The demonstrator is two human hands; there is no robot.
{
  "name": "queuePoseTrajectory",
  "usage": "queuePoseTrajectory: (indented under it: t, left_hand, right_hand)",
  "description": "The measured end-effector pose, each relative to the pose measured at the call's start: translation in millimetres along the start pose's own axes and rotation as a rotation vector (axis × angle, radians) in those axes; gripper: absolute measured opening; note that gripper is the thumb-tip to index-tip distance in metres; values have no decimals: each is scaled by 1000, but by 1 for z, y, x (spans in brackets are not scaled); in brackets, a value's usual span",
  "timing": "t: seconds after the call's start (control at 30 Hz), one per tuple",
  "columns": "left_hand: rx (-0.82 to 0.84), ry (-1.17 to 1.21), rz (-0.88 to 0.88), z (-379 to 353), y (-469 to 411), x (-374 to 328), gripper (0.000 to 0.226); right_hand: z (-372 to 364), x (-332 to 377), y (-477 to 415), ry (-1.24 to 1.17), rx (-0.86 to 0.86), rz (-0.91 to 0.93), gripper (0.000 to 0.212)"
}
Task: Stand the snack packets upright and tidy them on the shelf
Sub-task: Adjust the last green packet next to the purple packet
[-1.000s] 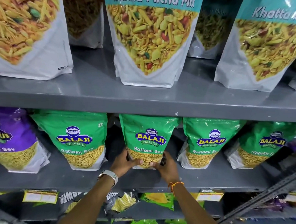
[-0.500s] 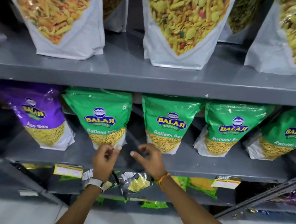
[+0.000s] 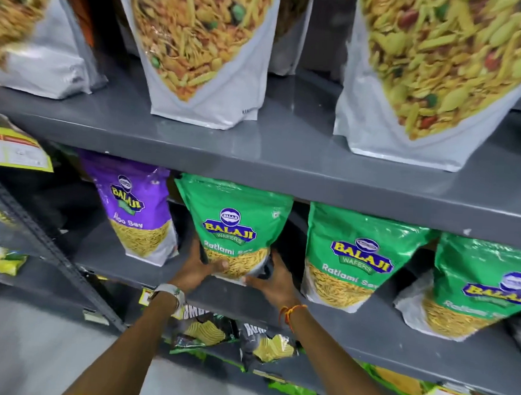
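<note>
Standing upright — green packet (image 3: 232, 226), gripped

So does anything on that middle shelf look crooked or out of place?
Yes. The purple Aloo Sev packet leans left, breaking the row of green ones. The green Ratlami Sev packet, gripped at its base by the left hand and right hand, tilts too. Nothing looks spilled or torn.

A green Balaji Ratlami Sev packet (image 3: 233, 226) stands upright on the grey middle shelf (image 3: 397, 334), its lower corners covered at both sides. Just left of it stands a purple Aloo Sev packet (image 3: 134, 212), tilted slightly. To the right, two more green Ratlami Sev packets (image 3: 357, 253) (image 3: 484, 287) stand leaning, the far one tipped more.
</note>
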State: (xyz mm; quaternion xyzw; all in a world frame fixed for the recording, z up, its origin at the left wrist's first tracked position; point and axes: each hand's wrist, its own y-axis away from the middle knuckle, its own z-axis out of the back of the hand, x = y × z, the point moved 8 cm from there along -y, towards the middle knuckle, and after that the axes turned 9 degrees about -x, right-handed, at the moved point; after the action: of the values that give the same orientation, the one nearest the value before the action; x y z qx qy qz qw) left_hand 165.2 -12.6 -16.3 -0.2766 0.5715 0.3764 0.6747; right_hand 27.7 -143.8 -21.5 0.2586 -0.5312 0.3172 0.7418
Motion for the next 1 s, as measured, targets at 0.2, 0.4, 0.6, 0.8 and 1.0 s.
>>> queuePoseTrajectory:
  t: [0.2, 0.4, 0.6, 0.8, 1.0]
  left_hand:
    - [-13, -38, 13, -5, -6, 19, 51]
    - [-16, 59, 48, -7, -13, 30, 59]
    - [55, -44, 44, -4, -7, 39, 76]
    - [128, -91, -23, -3, -3, 27, 73]
    - [1, -82, -219, 45, 30, 11, 69]
  right_hand:
    - [-10, -1, -17, -117, -14, 30, 62]
    - [-9, -10, -22, -90, -67, 0, 58]
    - [-1, -17, -20, -36, -145, 6, 62]
    - [-5, -10, -4, -38, -185, -24, 65]
    - [-20, 11, 71, 32, -594, 32, 34]
